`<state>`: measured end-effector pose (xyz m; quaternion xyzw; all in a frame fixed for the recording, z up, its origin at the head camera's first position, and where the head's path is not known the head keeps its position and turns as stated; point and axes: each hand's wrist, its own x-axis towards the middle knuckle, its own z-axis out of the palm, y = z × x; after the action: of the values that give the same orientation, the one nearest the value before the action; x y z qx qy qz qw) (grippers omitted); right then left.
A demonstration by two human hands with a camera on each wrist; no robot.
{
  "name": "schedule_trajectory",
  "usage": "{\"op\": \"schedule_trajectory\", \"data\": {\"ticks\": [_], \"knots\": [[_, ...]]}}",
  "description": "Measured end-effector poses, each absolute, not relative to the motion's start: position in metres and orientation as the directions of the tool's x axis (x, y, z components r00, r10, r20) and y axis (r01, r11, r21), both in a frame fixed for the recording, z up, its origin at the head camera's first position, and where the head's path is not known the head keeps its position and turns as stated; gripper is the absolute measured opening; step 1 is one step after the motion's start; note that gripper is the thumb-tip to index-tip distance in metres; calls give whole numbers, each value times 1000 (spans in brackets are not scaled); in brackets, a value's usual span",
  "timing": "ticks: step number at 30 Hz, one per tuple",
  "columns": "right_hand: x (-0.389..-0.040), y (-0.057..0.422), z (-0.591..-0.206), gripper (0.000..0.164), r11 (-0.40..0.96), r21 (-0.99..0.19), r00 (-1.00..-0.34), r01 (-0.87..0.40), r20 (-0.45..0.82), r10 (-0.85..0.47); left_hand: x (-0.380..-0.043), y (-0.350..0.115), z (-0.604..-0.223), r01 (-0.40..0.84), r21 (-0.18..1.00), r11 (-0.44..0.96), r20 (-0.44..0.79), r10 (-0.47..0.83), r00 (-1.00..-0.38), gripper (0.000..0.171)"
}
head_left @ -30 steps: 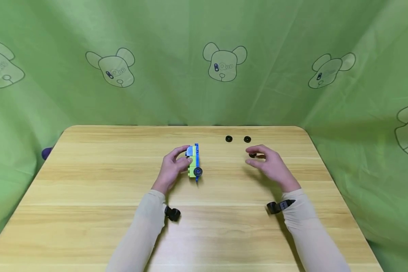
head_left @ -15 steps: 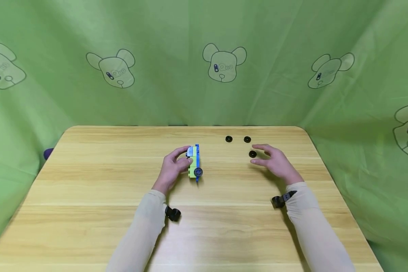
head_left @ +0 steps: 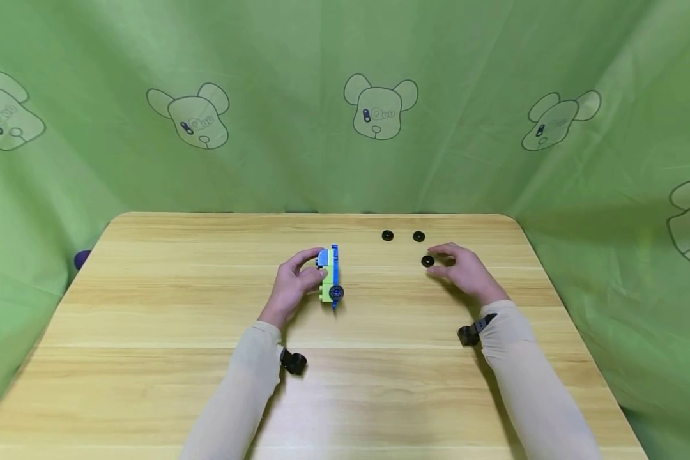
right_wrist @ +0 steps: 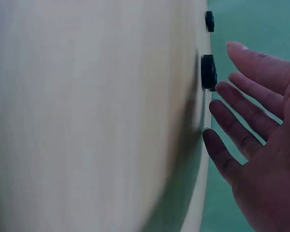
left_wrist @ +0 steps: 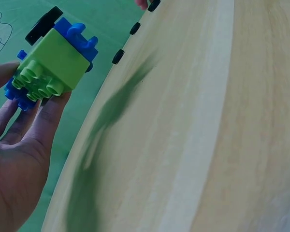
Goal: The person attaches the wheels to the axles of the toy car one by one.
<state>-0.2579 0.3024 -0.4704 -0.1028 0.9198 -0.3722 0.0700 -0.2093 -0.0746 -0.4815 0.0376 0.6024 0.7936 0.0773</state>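
A toy car of green and blue building blocks [head_left: 328, 281] is held above the table by my left hand [head_left: 292, 284], thumb on one side and fingers on the other. One black wheel [left_wrist: 43, 24] shows on its side; the left wrist view also shows the studs of its green block [left_wrist: 60, 60]. My right hand [head_left: 464, 273] holds nothing. Its fingers are extended and spread beside a loose black wheel [head_left: 428, 261] lying flat on the table. In the right wrist view that wheel [right_wrist: 209, 72] sits just off the fingertips; whether they touch it I cannot tell.
Two more black wheels, a left one [head_left: 388, 236] and a right one [head_left: 418, 236], lie toward the back of the wooden table [head_left: 167, 306]. Green curtains [head_left: 299, 172] with printed bear heads hang behind and beside it. Something purple [head_left: 82, 259] shows past the left edge.
My right hand has shifted right from around the nearest loose wheel, uncovering it on the table, then crept slightly back toward it. My left hand and the toy car have barely moved.
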Motion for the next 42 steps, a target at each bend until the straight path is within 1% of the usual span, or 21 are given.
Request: {"op": "schedule_trajectory", "data": {"ticks": [9,21,29,38,42], "knots": [[-265,298,-473,46,706,-701,-975,-101,-71,-209,-210,-74,-484,-90,956,-278,-39,185,-982,54],[-273,297,-479,41,734,-667,-973,-129,-58,-224,-210,-76,-485,-93,957,-276,-41,186,-982,55],[-274,295,-479,38,744,-657,-973,-124,-66,-220,-210,-75,-490,-92,957,-276,-40,190,-981,53],[-273,292,-478,32,782,-610,-976,-133,-59,-211,-209,-75,-491,-97,955,-281,-47,177,-983,51],[-271,291,-476,33,773,-619,-976,-136,-51,-212,-209,-75,-492,-101,953,-285,-53,173,-983,50]]}}
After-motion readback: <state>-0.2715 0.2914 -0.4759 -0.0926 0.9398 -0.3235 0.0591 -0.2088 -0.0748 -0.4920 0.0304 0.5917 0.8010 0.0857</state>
